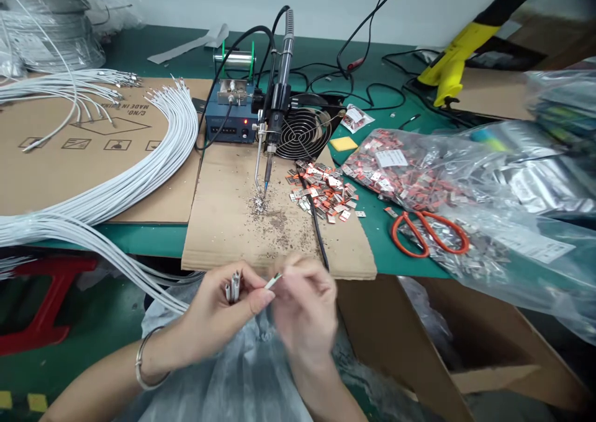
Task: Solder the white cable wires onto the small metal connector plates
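Observation:
My left hand [228, 301] is closed round several white cables [234, 287], their cut ends poking up from its curled fingers. Between its thumb and forefinger one white cable end [271, 282] points toward the right, thin coloured wires showing at its tip. My right hand [305, 304], partly blurred, pinches at those wire tips. Both hands are over my lap, just in front of the cardboard sheet [223, 223]. Beyond them a soldering iron [269, 167] is clamped tip-down above small solder bits [259, 203].
A blue soldering unit [230, 121], solder spool [239, 57] and fan [302, 133] stand behind. Small metal connectors [326, 189] lie in a pile, with bagged ones [400, 167] and orange-handled scissors [431, 236] to the right. A white cable bundle [153, 174] curves across the left.

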`<state>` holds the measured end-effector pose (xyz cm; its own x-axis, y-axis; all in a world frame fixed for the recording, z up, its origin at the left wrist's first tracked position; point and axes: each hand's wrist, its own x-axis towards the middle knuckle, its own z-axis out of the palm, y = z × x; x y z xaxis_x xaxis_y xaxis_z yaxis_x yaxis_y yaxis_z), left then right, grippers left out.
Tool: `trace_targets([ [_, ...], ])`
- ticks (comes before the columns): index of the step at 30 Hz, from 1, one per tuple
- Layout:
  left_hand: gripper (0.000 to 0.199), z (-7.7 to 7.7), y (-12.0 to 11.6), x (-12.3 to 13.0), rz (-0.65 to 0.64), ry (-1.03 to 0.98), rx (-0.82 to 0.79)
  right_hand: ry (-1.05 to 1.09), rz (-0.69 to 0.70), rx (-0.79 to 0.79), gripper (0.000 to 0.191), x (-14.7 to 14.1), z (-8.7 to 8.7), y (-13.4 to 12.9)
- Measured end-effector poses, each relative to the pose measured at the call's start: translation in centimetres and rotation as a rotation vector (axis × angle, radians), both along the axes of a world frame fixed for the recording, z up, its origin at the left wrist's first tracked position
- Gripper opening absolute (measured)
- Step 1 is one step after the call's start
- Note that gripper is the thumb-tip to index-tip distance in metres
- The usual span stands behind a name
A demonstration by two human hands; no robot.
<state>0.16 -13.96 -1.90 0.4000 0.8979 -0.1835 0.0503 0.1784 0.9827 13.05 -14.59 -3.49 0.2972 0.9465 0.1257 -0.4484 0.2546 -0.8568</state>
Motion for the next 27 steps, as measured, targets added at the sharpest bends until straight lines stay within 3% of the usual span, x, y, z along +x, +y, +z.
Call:
trace_targets([
  [3, 0.023, 0.3, -0.1, -0.7, -0.033, 0.012, -0.060, -0.068, 0.019, -0.008, 0.017, 2.1, 0.9, 0.5],
  [5, 0.023, 0.5, 0.0, -1.1, -0.094, -0.006, -0.083, -0.351, 0.202, -0.053, 0.005, 3.5, 1.6, 0.8],
  [8, 0.023, 0.6, 0.2, -1.6, -0.185, -0.015, -0.050, -0.684, 0.482, -0.062, 0.011, 4.5, 2.6, 1.1],
  [10, 0.025, 0.6, 0.3, -1.7, -0.226, 0.013, -0.006, -0.782, 0.570, -0.017, 0.003, 4.6, 3.4, 1.3],
  [14, 0.026, 0.6, 0.6, -1.7, -0.325, 0.080, 0.060, -0.934, 0.665, 0.055, 0.007, 4.8, 4.5, 1.7],
  [17, 0.025, 0.5, 1.0, -1.6, -0.346, 0.041, 0.018, -0.799, 0.686, 0.050, 0.008, 4.7, 3.9, 1.7],
  [22, 0.029, 0.4, 1.2, -1.2, -0.346, -0.101, -0.066, -0.075, 0.656, -0.118, 0.019, 2.2, 0.3, 0.9],
  [24, 0.029, 0.5, 1.2, -1.1, -0.347, -0.112, -0.072, -0.028, 0.631, -0.117, 0.023, 1.6, -0.5, 0.6],
  [27, 0.024, 0.8, 1.2, -1.4, -0.327, -0.108, -0.131, -0.125, 0.615, -0.091, 0.015, 2.6, -0.1, 0.7],
])
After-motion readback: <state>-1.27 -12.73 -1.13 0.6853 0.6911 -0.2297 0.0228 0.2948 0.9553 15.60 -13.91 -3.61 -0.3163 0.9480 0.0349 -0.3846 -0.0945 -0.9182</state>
